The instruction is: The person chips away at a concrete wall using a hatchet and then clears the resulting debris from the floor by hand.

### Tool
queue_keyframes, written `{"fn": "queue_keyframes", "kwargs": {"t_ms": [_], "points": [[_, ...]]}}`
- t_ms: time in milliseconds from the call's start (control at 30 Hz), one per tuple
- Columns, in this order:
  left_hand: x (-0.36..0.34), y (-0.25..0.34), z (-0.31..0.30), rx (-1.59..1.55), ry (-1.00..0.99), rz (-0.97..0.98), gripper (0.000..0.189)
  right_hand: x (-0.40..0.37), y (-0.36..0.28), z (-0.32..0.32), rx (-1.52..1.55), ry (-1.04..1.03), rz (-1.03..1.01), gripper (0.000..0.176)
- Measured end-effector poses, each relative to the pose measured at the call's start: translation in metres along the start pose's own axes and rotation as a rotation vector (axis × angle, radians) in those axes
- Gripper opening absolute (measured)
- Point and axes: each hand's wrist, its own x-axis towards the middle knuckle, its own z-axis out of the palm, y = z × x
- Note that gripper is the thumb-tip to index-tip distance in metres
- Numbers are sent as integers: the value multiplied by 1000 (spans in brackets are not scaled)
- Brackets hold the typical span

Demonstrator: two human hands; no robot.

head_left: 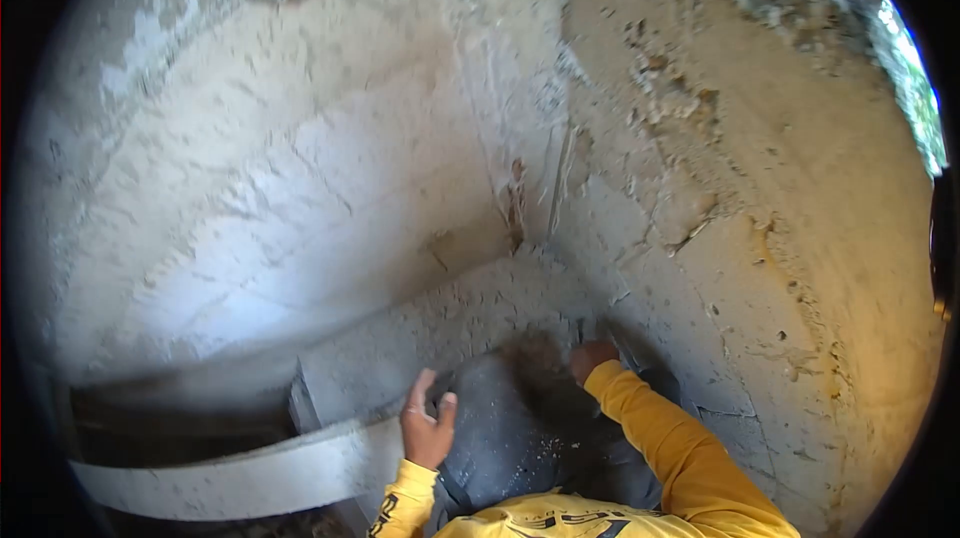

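My left hand (pixel 428 426) is raised at the left of my lap, thumb and fingers apart, with nothing between them. It is close to the pale curved beam on that side. My right hand (pixel 594 360) is closed in front of me, near the foot of the right wall. A small dark upright piece shows just beyond its fingers, but what the hand grips is hidden. Yellow sleeves cover both arms. Below and between the hands are my dark trousers (pixel 490 423), speckled with white bits.
Two rough plastered walls, a left wall (pixel 330 178) and a right wall (pixel 760 318), meet in a corner ahead. Low at the left, a pale curved beam (pixel 250 478) borders a dark opening (pixel 180 413). Daylight and greenery (pixel 915 88) show at the upper right.
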Motion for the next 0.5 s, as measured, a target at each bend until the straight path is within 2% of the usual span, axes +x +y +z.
{"fn": "queue_keyframes", "kwargs": {"t_ms": [133,233,367,500], "points": [[27,45,11,65,-150,206,56,0,-4,-2,41,-22,62,24],[51,54,28,38,-241,297,55,1,3,-5,-31,-42,4,24],[52,103,22,53,-344,253,53,0,5,2,36,-132,38,26],[27,192,-4,21,-546,208,51,-12,17,64,202,-324,272,34]]}}
